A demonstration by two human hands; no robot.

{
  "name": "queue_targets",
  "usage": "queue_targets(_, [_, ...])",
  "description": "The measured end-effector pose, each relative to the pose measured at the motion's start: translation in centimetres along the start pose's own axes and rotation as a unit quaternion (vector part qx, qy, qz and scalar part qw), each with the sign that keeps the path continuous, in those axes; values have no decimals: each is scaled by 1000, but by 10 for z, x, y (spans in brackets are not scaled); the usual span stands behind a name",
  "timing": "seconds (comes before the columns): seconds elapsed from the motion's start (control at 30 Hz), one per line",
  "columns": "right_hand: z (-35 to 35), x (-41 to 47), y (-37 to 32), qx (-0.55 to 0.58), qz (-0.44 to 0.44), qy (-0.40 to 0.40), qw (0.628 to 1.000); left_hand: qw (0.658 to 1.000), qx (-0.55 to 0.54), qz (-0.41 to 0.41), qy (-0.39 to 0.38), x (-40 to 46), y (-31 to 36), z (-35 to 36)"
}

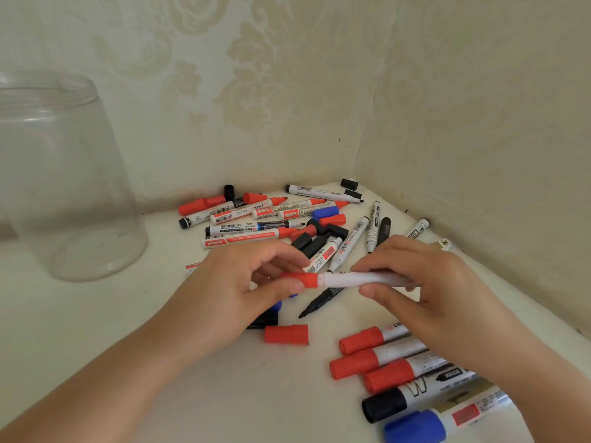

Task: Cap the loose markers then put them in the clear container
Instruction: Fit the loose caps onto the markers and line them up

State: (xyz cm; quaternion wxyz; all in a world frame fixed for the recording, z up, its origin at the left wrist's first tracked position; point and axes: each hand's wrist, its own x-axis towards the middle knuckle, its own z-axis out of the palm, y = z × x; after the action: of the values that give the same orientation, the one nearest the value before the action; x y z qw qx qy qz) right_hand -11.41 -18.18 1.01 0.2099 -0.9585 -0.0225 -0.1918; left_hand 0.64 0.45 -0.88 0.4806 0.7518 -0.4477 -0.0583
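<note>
White-barrelled marker (pixel 361 279) held level above the table (pixel 96 362), frame centre, red cap (pixel 302 280) seated on its left end. Cap pinched between thumb and fingertips of left hand (pixel 230 292); barrel clamped by thumb and fingers of right hand (pixel 428 282). Both grips closed on the same marker. Whether cap is fully pushed home: cannot tell, seam slightly blurred.

Directly below the held marker, toward 6 o'clock: uncapped black marker (pixel 323 300) lying on the table, tip pointing down-left. Loose red cap (pixel 286 334) on its side at 6 o'clock, apart from the hands. Blue and black pieces partly hidden under the left hand (not identifiable as caps or pens).

At 4 to 5 o'clock: row of capped markers (pixel 393 362) lying side by side, three red caps, one black, one blue, caps pointing left, partly covered by right forearm.

At 12 o'clock, against the wall corner: pile of loose markers (pixel 256 219), mostly uncapped, mixed with scattered red, black and blue caps.

At 9 to 10 o'clock, well apart from the pile: clear container (pixel 64 174), upright, mouth up, no markers seen inside.
</note>
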Motion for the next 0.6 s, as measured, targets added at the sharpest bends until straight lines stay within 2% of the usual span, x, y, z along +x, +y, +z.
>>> queue_targets(0.07, [-1, -1, -3, -4, -15, 11, 1000, 997, 71, 25, -9, 0, 2, -3])
queue_targets(0.17, [2, -1, -7, -26, -37, 22, 999, 984, 150, 72, -63, -2, -3, 2])
queue_targets(0.27, [9, 0, -7, -39, -41, 17, 998, 981, 158, 82, -78, -3, -5, 5])
queue_targets(0.6, [12, 2, -6, 93, 1, 1, 996, 968, 216, 126, -39, -3, -2, 3])
